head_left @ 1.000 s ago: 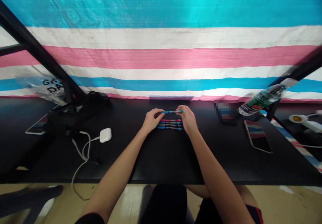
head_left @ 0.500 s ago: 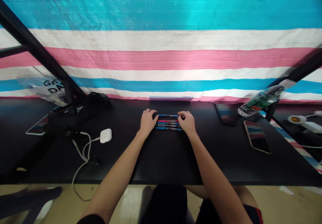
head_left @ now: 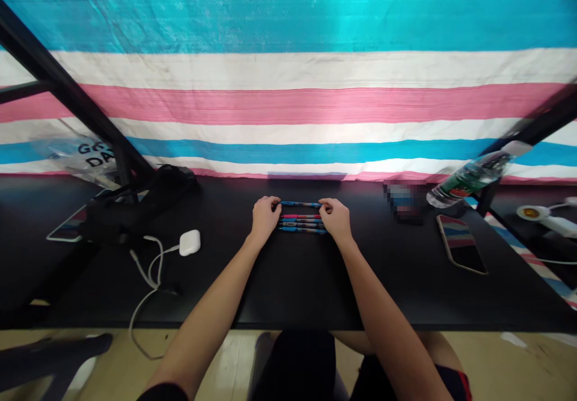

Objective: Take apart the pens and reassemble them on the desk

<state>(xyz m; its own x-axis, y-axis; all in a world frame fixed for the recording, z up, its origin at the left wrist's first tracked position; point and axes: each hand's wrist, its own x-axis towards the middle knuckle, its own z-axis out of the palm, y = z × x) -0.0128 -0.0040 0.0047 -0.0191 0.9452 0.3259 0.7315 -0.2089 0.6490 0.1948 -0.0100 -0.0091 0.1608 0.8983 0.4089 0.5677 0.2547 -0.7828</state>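
My left hand [head_left: 265, 217] and right hand [head_left: 336, 219] are almost closed, fingers curled in, and between them I pinch the 2 ends of a slim blue pen [head_left: 300, 204]. It is the farthest of 4 pens, lying across the middle of the black tabletop [head_left: 288, 287]. The other 3 pens [head_left: 302, 223] lie side by side just nearer me, between my hands, 1 of them mostly pink. They should be light and stiff, but round enough to roll, so I'd take each by its ends or mid-barrel. To my left are 1 white earbud case [head_left: 190, 242] and 1 white cable [head_left: 145, 300]; to my right, 1 phone [head_left: 460, 244] and 1 plastic water bottle [head_left: 469, 178].
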